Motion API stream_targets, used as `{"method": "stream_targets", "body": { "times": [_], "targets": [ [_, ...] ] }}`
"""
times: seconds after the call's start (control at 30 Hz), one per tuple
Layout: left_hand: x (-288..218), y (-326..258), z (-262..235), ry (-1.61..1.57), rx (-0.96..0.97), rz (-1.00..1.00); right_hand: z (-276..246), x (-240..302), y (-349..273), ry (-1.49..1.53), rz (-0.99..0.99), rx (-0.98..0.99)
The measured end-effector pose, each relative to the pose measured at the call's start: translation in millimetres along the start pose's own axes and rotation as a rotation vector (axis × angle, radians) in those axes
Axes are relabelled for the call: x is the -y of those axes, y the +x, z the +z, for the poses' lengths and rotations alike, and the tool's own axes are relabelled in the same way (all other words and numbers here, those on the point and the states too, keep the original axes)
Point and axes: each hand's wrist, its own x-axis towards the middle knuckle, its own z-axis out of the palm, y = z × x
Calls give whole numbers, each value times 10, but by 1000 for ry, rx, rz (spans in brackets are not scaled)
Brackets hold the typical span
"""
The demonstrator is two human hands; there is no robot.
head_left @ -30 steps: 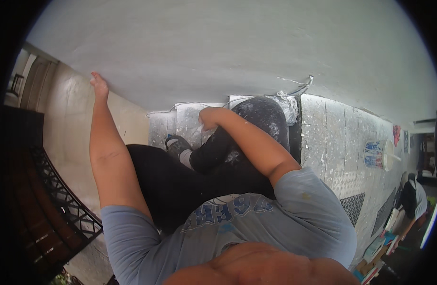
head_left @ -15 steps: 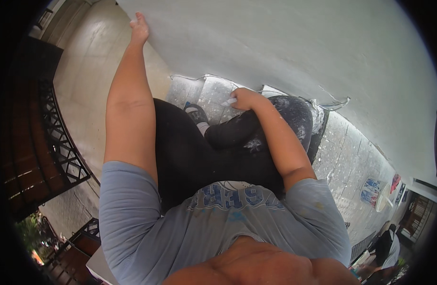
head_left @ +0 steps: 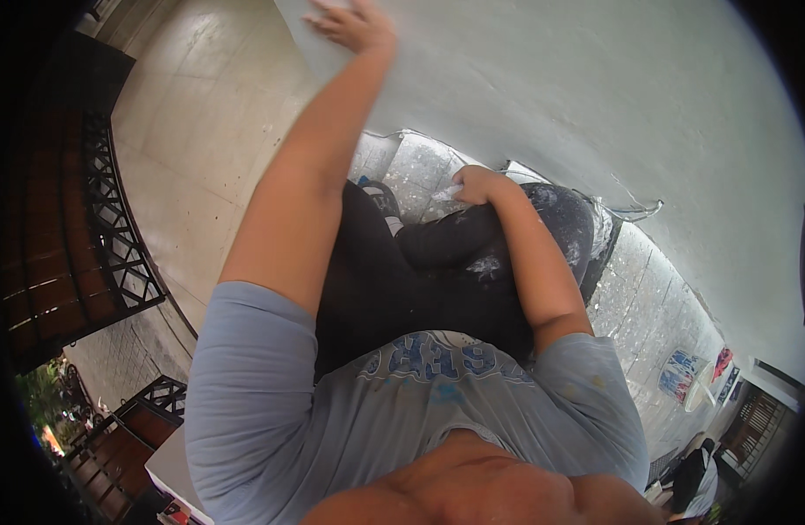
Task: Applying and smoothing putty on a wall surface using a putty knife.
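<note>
My left hand (head_left: 354, 24) is raised at the top, its fingers apart and slightly blurred, with no object visible in it. It is at the pale grey wall (head_left: 542, 79); whether the fingers touch the surface I cannot tell. Over my bent knee, my right hand (head_left: 479, 185) is closed around a small whitish piece (head_left: 449, 192), thin and perhaps folded, of a kind too small to make out. White dust marks the black trousers (head_left: 483, 265) below that hand.
Dusty, speckled paving (head_left: 643, 280) runs along the wall's foot, where a thin cable (head_left: 634, 210) lies. A patterned bucket (head_left: 680, 374) stands at the right. Lower right, another person (head_left: 696, 481) is partly seen. Dark metal railing (head_left: 122, 219) borders the smooth floor (head_left: 201, 114) at the left.
My left hand has swung right across the wall's edge, its fingers spreading. My right hand still holds the whitish piece on the knee; the whole view has shifted slightly.
</note>
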Motion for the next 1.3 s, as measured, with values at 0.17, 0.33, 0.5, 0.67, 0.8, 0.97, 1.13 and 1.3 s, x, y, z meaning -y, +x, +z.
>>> {"method": "stream_targets", "body": {
  "times": [0.17,0.33,0.5,0.67,0.8,0.97,1.13,1.3],
  "targets": [
    [-185,-1190,-178,29,294,661,91,-74,61,-26,-41,-35],
    [-360,-1697,-216,-155,601,1056,109,-111,35,29,-48,-101],
    [-314,-1437,-154,-67,633,1602,74,-79,6,3,29,-55],
    [-334,-1053,-245,-256,1378,1986,-77,-1,-18,233,-1,-227],
    [-587,-963,-544,-76,1398,1923,-259,46,-94,456,141,-398],
    [-951,-856,-1022,122,1509,1528,-279,5,-344,1664,-249,-336],
    [-1154,-1008,-1500,225,1517,1328,-188,17,-554,2010,-523,-201],
    [-1109,-1021,-1567,279,1366,1224,-264,99,-714,2015,-732,-21]
  ]
}}
